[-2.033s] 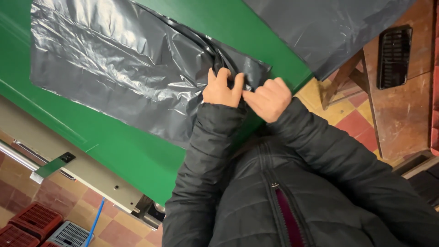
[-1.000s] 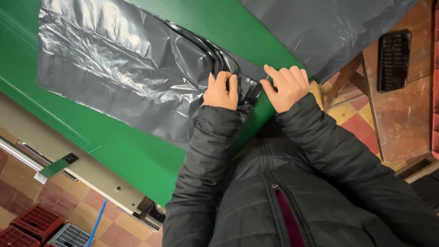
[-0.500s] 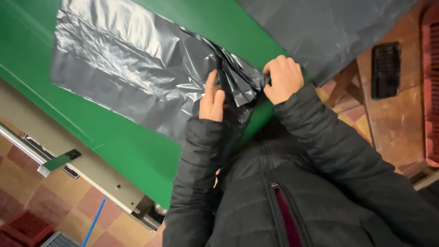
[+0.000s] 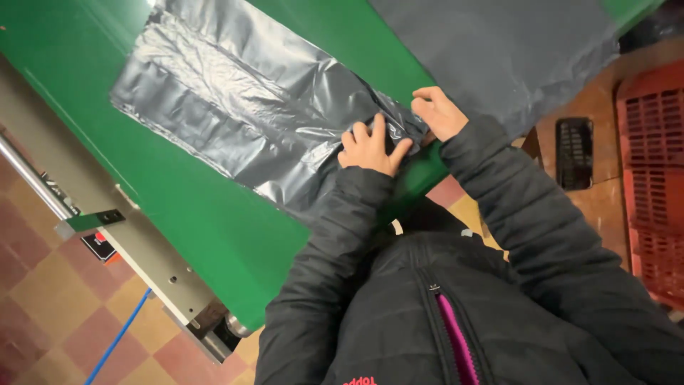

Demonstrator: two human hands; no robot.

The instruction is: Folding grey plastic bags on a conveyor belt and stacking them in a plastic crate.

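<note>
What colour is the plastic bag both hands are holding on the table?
Dark grey and shiny, seen in the head view: the plastic bag lies on the green table.

The plastic bag [image 4: 242,114] is glossy dark grey with pale sheen along its creases, lying on a bright green counter [image 4: 206,228]; a second grey sheet [image 4: 499,50] is matte; the crate [image 4: 652,178] is red, the floor [image 4: 43,299] checkered reddish-brown and tan, the jacket [image 4: 442,314] black with a pink zip
</note>
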